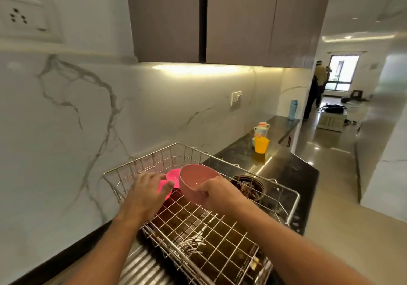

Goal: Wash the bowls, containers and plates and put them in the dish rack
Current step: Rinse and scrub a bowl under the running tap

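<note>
A steel wire dish rack [293, 193] stands on the counter in front of me. My right hand [217, 191] grips the rim of a pale pink bowl [195, 180], held tilted over the rack's far end. My left hand [146, 193] reaches into the rack's far left corner and its fingers close on a bright pink piece [166, 186] there. A second bright pink dish [172, 174] sits just behind, partly hidden by the bowl. The grid floor of the rack nearer to me holds nothing.
A round dark basket [250, 188] sits in the rack's right side. On the black counter [286, 170] beyond stand a yellow cup [261, 145], stacked pastel cups [261, 128] and a blue bottle [292, 109]. Marble wall at left, cabinets overhead, people in the far room.
</note>
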